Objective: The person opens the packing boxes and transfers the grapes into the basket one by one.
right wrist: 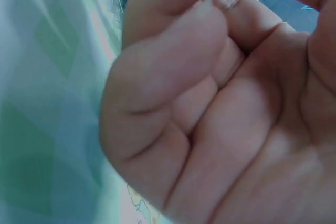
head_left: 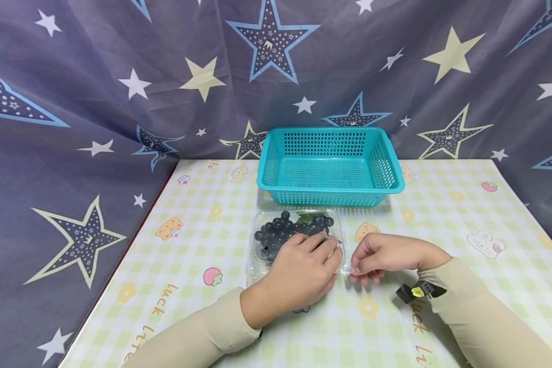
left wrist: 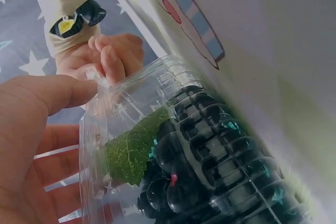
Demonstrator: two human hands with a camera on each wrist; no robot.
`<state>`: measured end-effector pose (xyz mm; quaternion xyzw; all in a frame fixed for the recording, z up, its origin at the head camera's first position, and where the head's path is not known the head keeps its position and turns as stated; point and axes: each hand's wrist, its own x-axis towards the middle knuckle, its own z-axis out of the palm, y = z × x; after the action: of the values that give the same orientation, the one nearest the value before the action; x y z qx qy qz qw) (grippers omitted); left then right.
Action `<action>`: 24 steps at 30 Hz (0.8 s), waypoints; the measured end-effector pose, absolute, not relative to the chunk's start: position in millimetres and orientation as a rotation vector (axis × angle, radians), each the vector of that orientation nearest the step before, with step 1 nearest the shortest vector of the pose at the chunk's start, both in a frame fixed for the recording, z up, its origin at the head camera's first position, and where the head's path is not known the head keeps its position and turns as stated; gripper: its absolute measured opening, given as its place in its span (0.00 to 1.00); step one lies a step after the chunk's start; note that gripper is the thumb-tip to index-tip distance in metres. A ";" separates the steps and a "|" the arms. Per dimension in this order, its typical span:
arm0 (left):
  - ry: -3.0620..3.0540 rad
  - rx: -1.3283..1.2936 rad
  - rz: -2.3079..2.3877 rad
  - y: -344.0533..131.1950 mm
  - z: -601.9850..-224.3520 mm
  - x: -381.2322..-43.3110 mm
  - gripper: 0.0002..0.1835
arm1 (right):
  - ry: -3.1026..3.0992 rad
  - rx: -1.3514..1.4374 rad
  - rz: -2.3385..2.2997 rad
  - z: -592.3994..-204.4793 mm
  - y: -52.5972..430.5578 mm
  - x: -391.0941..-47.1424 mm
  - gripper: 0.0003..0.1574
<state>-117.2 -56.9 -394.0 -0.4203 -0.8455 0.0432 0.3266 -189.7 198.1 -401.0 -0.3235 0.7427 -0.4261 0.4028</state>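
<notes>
A clear plastic clamshell box [head_left: 253,266] holding dark grapes [head_left: 273,235] and a green leaf [left wrist: 134,148] sits on the table. My left hand [head_left: 303,266] rests over the box's near right part, fingers spread across the lid. In the left wrist view its thumb [left wrist: 73,90] lies along the edge by the corner. At that right front corner, my right hand [head_left: 382,255] pinches the plastic between thumb and forefinger. Its other fingers [right wrist: 142,124] are curled in the right wrist view, where the pinched spot is mostly hidden.
Behind the box stands a turquoise perforated basket [head_left: 328,197] with nothing inside. A checked, cartoon-printed cloth [head_left: 202,312] covers the table. Star-patterned fabric [head_left: 165,61] hangs along the back and sides.
</notes>
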 end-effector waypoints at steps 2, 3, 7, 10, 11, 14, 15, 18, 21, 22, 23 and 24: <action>-2.192 -1.093 0.132 -56.8 -394.8 -117.5 0.21 | 1.889 -0.811 -1.068 -401.1 197.7 -189.3 0.13; -2.184 -1.091 0.139 -56.8 -395.0 -117.5 0.21 | 1.892 -0.809 -1.066 -401.2 197.5 -189.2 0.13; -2.161 -1.087 0.150 -56.2 -396.0 -117.7 0.22 | 1.896 -0.810 -1.062 -401.5 197.4 -189.1 0.14; -2.155 -1.088 0.136 -55.6 -395.9 -117.4 0.22 | 1.893 -0.813 -1.063 -401.9 197.3 -189.1 0.15; -2.154 -1.087 0.132 -55.4 -395.9 -117.3 0.22 | 1.892 -0.813 -1.065 -402.1 197.1 -189.1 0.15; -2.148 -1.084 0.119 -55.1 -396.1 -117.1 0.21 | 1.891 -0.811 -1.070 -402.6 196.6 -189.0 0.15; -2.143 -1.081 0.119 -55.0 -396.3 -117.2 0.21 | 1.891 -0.811 -1.071 -402.8 196.4 -189.0 0.15; -2.133 -1.071 0.118 -54.8 -396.7 -117.6 0.22 | 1.891 -0.808 -1.073 -403.2 195.9 -188.8 0.16; -2.126 -1.067 0.120 -54.6 -396.8 -118.1 0.22 | 1.889 -0.806 -1.073 -403.1 195.5 -188.7 0.16; -2.125 -1.067 0.120 -54.6 -396.8 -118.2 0.22 | 1.889 -0.805 -1.073 -403.1 195.4 -188.7 0.16; -2.126 -1.068 0.120 -54.6 -396.9 -118.4 0.22 | 1.889 -0.804 -1.073 -403.0 195.3 -188.7 0.16; -2.127 -1.068 0.120 -54.6 -396.8 -118.4 0.22 | 1.889 -0.804 -1.073 -402.9 195.2 -188.6 0.16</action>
<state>-118.4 -54.6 -396.8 -0.4162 -0.8292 0.0466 0.3702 -188.6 195.2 -402.9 -0.3178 0.7471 -0.4245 0.4008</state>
